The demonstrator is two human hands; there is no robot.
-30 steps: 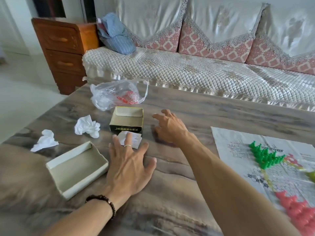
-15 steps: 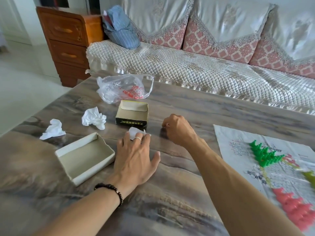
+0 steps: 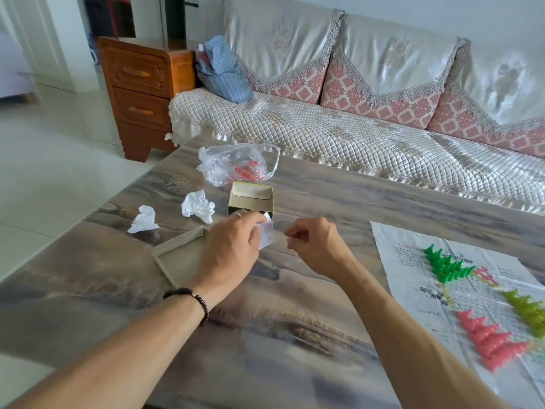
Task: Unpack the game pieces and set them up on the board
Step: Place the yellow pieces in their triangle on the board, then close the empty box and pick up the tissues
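My left hand (image 3: 233, 246) hovers over the table's middle and pinches a small white paper packet (image 3: 267, 235). Just right of it, my right hand (image 3: 315, 243) is raised with its fingers curled; nothing shows between them. The paper game board (image 3: 392, 240) lies flat at the right. On it stand clusters of green pieces (image 3: 445, 265), yellow-green pieces (image 3: 525, 308) and pink-red pieces (image 3: 489, 340). An open small box (image 3: 250, 199) sits just beyond my left hand.
The box's shallow lid (image 3: 177, 249) lies left of my left hand, partly hidden by it. Two crumpled tissues (image 3: 199, 206) (image 3: 144, 221) and a clear plastic bag (image 3: 236, 166) lie farther left and back. A sofa (image 3: 354, 137) runs along the table's far edge.
My left hand, flat on the table before, has picked up the white packet and lifted it. My right hand has risen from the table and come closer to the packet.
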